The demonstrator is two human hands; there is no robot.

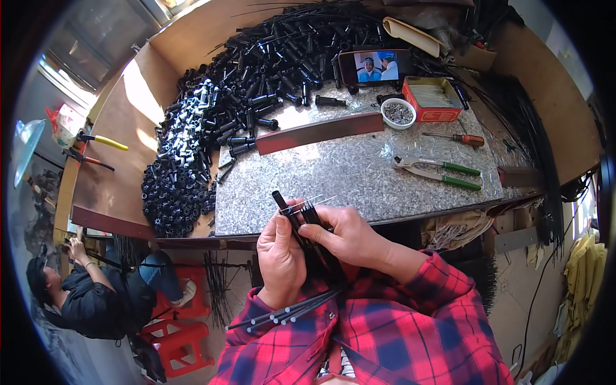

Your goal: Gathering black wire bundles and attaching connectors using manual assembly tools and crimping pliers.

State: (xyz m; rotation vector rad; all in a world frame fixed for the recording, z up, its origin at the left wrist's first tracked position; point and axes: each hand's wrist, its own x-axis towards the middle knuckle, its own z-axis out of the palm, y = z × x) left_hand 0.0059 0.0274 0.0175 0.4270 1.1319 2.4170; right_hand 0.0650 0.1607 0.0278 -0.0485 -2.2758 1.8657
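Observation:
Near the table's front edge, my left hand (282, 258) is closed round a slim black plastic tube (279, 200), its upper end tilted up and away from me. My right hand (348, 235) grips a bundle of thin black rods (309, 213) like umbrella ribs, thumb pressed on them beside the tube. A fine pale wire runs across the tube's upper part and out to the right. The rods' lower parts fan out below my left wrist, with pale rounded ends (282, 316) against my plaid shirt. My palms hide where rods and tube meet.
Black plastic tube parts (256, 83) are heaped at the left and back. Green-handled pliers (443, 173), a screwdriver (465, 138), a white bowl of small metal bits (398, 114), a red box (433, 114) and a propped phone (375, 67) lie rightward. Another person (102, 289) sits at left.

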